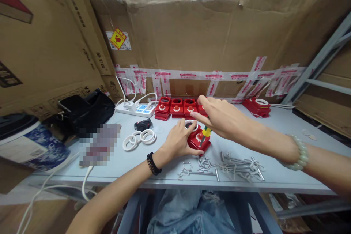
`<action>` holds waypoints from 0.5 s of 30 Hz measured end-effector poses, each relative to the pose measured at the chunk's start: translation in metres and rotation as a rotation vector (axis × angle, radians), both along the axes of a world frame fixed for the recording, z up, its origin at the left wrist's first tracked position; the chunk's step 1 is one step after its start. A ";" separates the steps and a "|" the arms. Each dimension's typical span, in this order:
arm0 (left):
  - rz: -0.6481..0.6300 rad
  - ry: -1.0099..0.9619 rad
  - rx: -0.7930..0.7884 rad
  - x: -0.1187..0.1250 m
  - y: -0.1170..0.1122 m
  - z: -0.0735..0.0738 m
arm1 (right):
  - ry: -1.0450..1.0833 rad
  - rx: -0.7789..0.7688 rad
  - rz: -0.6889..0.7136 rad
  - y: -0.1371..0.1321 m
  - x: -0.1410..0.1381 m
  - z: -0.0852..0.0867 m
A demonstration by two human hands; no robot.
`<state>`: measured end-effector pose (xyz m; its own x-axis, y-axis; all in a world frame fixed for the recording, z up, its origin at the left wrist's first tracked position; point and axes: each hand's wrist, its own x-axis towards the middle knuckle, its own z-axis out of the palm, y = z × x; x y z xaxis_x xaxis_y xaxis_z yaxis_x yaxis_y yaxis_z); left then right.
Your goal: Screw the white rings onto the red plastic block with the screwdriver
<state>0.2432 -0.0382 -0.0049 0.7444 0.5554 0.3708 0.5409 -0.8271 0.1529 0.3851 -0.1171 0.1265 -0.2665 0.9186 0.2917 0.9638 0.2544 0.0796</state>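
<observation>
My left hand (179, 137) is closed around the side of a red housing (201, 146) with a white ring at its top, pressing it to the table. From the right my right hand (216, 115) reaches over, wrapped round a screwdriver with a yellow and green handle (206, 131). Its shaft points down at the near part of that housing. Just in front lie several small screws (204, 163) and a metal T-shaped rod (211, 173). More metal rods with white cords (241, 166) are heaped to the right. Behind my hands stands a row of similar red housings (177, 108).
White rings (148, 137) and a small black part (143, 124) lie on the left, before a white power strip (137, 109). Another red housing (256, 107) is at the back right. A black bag (87, 109) and a blue-white tub (33, 142) stand far left. Cardboard (192, 36) walls the back.
</observation>
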 end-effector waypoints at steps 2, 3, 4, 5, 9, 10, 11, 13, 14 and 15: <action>0.004 -0.007 -0.004 0.000 -0.001 0.001 | 0.002 -0.001 0.000 0.001 0.002 -0.001; 0.004 -0.010 -0.005 0.000 -0.001 0.000 | 0.029 -0.019 0.019 0.000 0.002 0.001; 0.004 -0.015 -0.006 0.000 0.000 0.000 | 0.069 -0.043 0.051 -0.001 0.002 0.003; 0.003 -0.020 -0.006 0.000 0.000 0.000 | 0.115 -0.069 0.088 -0.002 0.001 0.005; 0.000 -0.031 -0.013 0.000 0.001 -0.002 | 0.180 -0.169 0.175 -0.007 -0.003 0.009; -0.005 -0.031 -0.019 0.000 0.001 -0.002 | 0.144 -0.164 0.154 -0.007 -0.004 0.008; -0.014 -0.029 -0.026 0.000 0.001 -0.001 | 0.098 -0.141 0.113 -0.006 -0.004 0.007; -0.028 -0.026 -0.037 0.000 0.001 0.000 | 0.010 -0.072 0.022 -0.004 -0.003 0.005; -0.028 -0.023 -0.040 0.000 0.000 0.001 | -0.013 -0.050 -0.007 -0.004 -0.003 0.005; -0.023 -0.020 -0.042 0.000 0.000 0.002 | -0.018 -0.047 -0.018 -0.004 -0.002 0.005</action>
